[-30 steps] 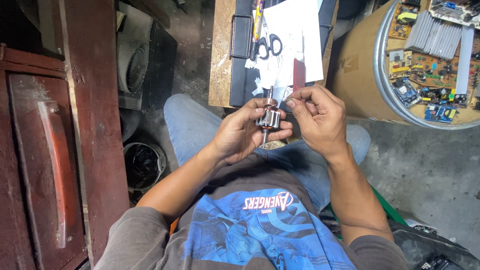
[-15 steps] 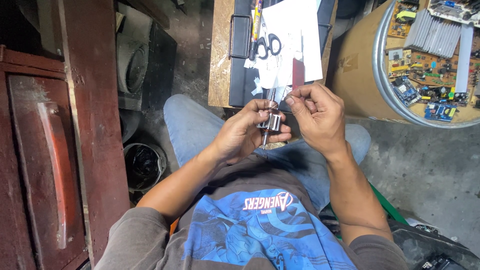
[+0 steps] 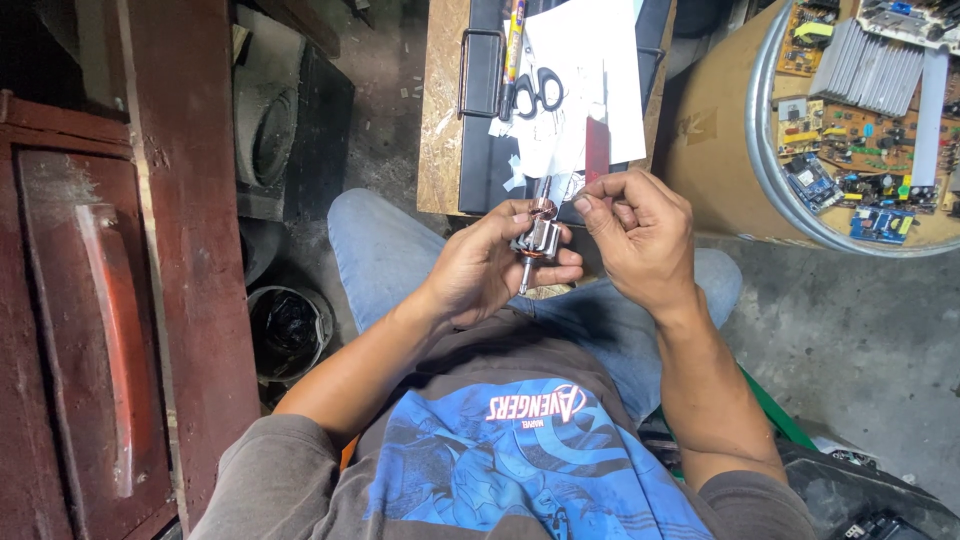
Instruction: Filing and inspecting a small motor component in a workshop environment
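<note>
My left hand grips a small motor armature, a metal core with copper windings and a thin shaft pointing down toward my lap. My right hand is just to its right, thumb and forefinger pinched together close to the top of the armature on something thin; what it pinches is too small to tell. Both hands hover over my knees, in front of a low wooden table.
On the table lie a black case, white paper sheets, black scissors, a pen and a red-handled tool. A round drum holding circuit boards stands at right. Dark red wooden furniture stands at left.
My right hand has drawn slightly to the right of the armature, fingers still pinched. My left hand keeps its hold with little movement.
</note>
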